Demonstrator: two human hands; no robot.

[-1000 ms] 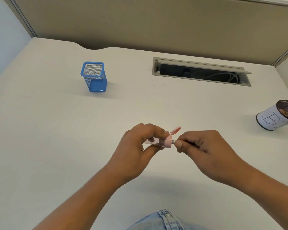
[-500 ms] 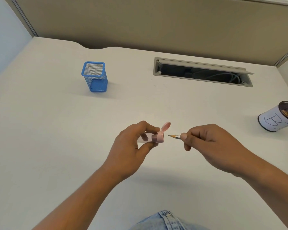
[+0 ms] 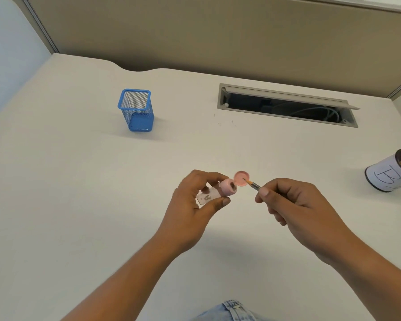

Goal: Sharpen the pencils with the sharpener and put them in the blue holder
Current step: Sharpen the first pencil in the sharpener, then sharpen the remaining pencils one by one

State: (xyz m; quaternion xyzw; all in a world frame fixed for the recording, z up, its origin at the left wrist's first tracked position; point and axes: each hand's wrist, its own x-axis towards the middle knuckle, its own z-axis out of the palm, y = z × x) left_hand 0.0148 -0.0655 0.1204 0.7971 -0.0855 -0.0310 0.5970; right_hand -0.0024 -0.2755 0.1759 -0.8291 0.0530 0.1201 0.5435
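My left hand grips a pink and white sharpener above the middle of the desk, its round pink lid flipped open to the upper right. My right hand pinches a short pencil whose sharpened tip points up-left, just clear of the sharpener's opening. Most of the pencil is hidden inside my fingers. The blue mesh holder stands upright at the back left, far from both hands, with nothing seen inside it.
A white cylindrical cup marked with a letter B sits at the right edge. A recessed cable tray with its flap open lies at the back of the desk. A beige partition rises behind.
The pencil has come out of the sharpener: my right hand drew it back to the right, showing its sharpened tip. My left hand tilted the sharpener so its opening faces me more.
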